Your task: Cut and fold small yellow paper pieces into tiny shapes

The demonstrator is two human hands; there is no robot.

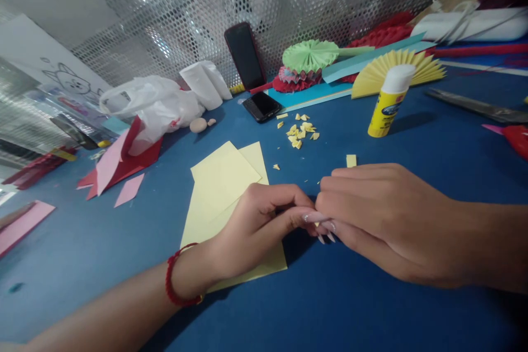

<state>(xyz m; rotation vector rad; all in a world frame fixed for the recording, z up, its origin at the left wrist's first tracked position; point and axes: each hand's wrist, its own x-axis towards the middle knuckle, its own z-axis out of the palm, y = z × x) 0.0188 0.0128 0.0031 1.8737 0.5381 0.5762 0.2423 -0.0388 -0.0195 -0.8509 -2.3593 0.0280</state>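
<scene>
My left hand (258, 225), with a red cord bracelet (175, 275) on its wrist, meets my right hand (383, 223) fingertip to fingertip above the blue table. Both are closed in a pinch on a tiny yellow paper piece (317, 224), mostly hidden by the fingers. Under my left hand lie overlapping pale yellow sheets (225, 181). A small yellow paper strip (351, 160) rests just beyond my right knuckles. Farther off is a loose pile of little folded yellow paper pieces (303, 132).
A glue stick (390, 102) stands upright before a yellow paper fan (400, 69). Scissors (474, 105) lie at right. At the back are two phones (246, 55), a green paper rosette (311, 55) and a white plastic bag (152, 104). Another person's hand (16, 215) touches pink paper (28, 228) at left.
</scene>
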